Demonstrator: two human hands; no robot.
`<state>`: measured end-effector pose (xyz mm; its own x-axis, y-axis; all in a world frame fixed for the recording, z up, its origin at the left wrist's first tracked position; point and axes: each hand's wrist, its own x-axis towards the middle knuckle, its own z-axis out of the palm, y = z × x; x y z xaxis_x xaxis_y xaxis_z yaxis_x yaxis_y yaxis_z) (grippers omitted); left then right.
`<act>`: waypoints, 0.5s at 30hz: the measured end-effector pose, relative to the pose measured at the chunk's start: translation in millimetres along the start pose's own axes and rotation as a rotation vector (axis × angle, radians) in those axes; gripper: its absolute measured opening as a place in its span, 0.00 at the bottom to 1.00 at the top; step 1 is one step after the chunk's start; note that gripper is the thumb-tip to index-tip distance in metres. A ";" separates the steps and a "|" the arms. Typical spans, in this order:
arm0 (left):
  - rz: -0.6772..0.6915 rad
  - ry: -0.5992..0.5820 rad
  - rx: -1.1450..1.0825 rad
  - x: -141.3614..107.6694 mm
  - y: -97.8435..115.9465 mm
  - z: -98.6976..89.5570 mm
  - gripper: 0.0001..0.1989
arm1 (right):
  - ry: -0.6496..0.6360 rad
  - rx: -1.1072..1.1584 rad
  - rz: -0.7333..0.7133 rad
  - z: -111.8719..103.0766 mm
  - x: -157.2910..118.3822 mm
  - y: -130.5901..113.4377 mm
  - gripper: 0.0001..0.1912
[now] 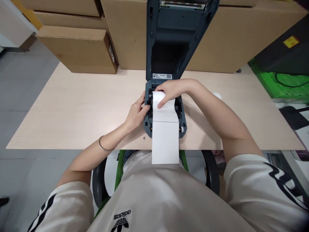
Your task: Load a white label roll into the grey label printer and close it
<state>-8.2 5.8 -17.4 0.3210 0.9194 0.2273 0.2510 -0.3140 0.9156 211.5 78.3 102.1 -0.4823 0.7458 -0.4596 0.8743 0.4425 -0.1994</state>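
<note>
A dark grey label printer [183, 124] sits near the table's front edge, its lid [176, 32] raised upright behind it. Inside the base lies a roll of white labels [158, 96], and its loose strip [165, 141] runs toward me, hanging past the table edge. My left hand [137, 113] grips the printer's left side wall, thumb over the rim beside the black roll holder. From above, my right hand [171, 90] is closed around the label roll, thumb on the near face and fingers behind; the fingertips are partly hidden.
Cardboard boxes [79, 48] line the back of the light wooden table [96, 106]. A small dark scrap [144, 138] lies left of the printer. At right stands a green surface [280, 87] with a black cable. Chair armrests [100, 180] flank me.
</note>
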 end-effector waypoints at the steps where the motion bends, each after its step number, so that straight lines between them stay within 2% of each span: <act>1: -0.006 0.002 0.009 0.0 -0.1 -0.1 0.41 | 0.002 -0.007 -0.004 0.0 0.5 -0.4 0.41; 10: 0.000 -0.013 0.033 -1.7 4.5 0.2 0.41 | 0.130 0.105 -0.102 7.9 -12.6 6.3 0.39; 15: -0.004 -0.020 0.018 -2.6 4.8 0.2 0.41 | 0.151 0.104 -0.041 -8.0 -27.6 -4.0 0.35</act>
<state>-7.7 1.9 -13.7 0.3383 0.9158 0.2165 0.2684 -0.3144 0.9106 220.9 60.0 122.5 -0.5138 0.7978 -0.3154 0.8507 0.4261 -0.3078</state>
